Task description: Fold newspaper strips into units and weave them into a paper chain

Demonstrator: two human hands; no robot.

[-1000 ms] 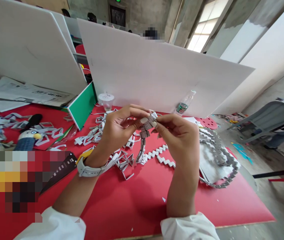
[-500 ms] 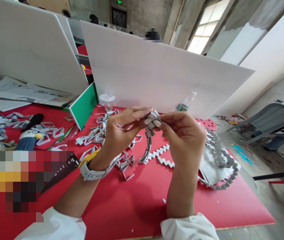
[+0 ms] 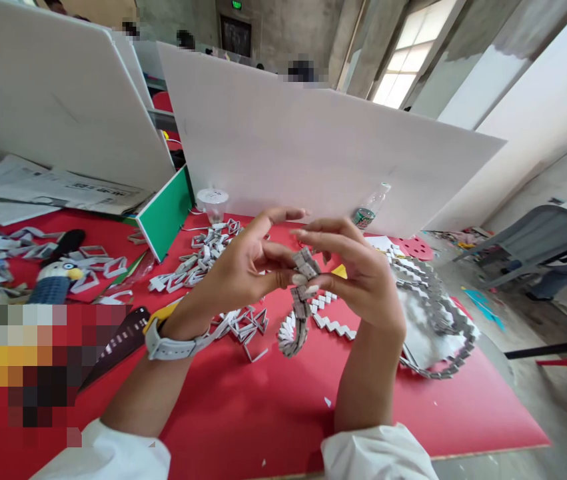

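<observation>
Between my two hands hangs a folded-paper chain (image 3: 302, 308), its printed grey links woven in a zigzag. My left hand (image 3: 250, 263) pinches the upper end from the left with thumb and bent finger, its index finger stretched out above. From the other side my right hand (image 3: 363, 270) grips the same end, thumb in front and the other fingers arched over the top. The chain's lower part curls toward the red table (image 3: 273, 413), and zigzag lengths lie behind it. Folded paper strips (image 3: 246, 327) are scattered beyond my left wrist.
A long paper chain (image 3: 450, 370) loops over a clear plastic bag at right. Paper links (image 3: 188, 267) are heaped near a lidded plastic cup (image 3: 213, 203). A bottle (image 3: 368, 210) leans by the white partition (image 3: 313, 140). Left stand a green board (image 3: 163, 213) and a knitted bird (image 3: 56, 280).
Both hands have come lower with the chain's end, and their upper fingers have lifted and spread. The hanging part of the chain has dropped and curls more.
</observation>
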